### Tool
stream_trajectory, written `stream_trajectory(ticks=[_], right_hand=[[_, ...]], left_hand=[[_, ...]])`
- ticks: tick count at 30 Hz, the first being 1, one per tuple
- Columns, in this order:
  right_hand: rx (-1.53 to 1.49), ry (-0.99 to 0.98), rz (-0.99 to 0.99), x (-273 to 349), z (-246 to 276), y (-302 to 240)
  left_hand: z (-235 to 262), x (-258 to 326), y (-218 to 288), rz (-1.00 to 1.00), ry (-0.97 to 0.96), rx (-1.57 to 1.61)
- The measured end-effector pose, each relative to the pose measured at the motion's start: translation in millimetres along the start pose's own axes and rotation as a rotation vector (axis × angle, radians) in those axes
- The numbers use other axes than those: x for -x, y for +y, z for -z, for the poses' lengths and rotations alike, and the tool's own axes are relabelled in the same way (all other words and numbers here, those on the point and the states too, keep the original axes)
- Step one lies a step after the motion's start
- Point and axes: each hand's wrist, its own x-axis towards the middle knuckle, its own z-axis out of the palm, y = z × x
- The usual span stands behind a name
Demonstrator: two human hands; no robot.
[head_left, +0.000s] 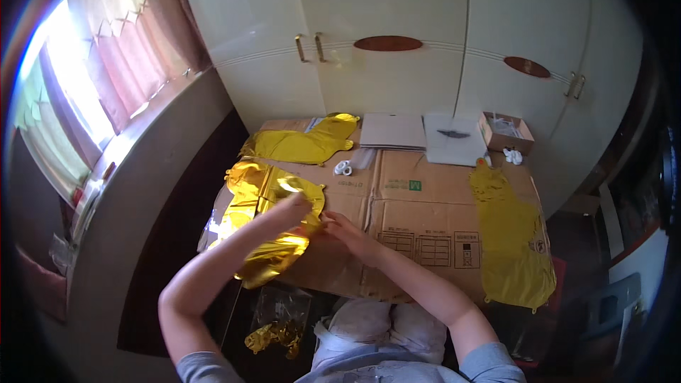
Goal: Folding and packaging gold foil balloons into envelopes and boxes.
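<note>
A flat gold foil balloon (248, 202) lies wrinkled and shiny at the left of the cardboard, its near part hanging over the front edge. My left hand (289, 211) is closed on the foil near its right side and looks slightly blurred. Close by, at the balloon's right edge, my right hand (349, 235) has its fingers drawn together at the tips; what they pinch, if anything, is too small to make out. Behind lies another flat gold balloon (301, 143). A long yellow-gold balloon (512, 241) is spread along the right side.
Flattened cardboard (340, 259) covers the table. White ribbon rolls (342, 168), a grey-brown board (392, 132), a pale sheet (454, 143) and a small open box (506, 131) sit toward the cabinet (383, 0). Below the front edge is crumpled gold foil (273, 338) beside a clear bag.
</note>
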Motion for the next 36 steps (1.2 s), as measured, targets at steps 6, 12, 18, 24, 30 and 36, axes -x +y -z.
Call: stream_trajectory(ticks=[6,12,18,24,30,36], right_hand=[[0.017,0.442,0.134,100,63,13],[0.027,0.773,0.225,141,107,25],[0.445,0.949,0.136,154,168,31],[1.0,0.795,-0.015,165,194,-22],[1.431,0.74,0.052,159,183,-21],[1.779,0.436,-0.039,165,146,13]], left_hand=[[-130,-42,71,0.078,-0.371,0.381],[-202,-96,62,-0.359,-0.38,0.193],[-190,-119,51,-1.007,-0.013,-0.997],[-169,-108,14,-0.89,-0.031,-1.081],[-163,-83,9,-0.765,-0.058,-1.111],[-158,-83,6,-0.864,0.04,-1.02]])
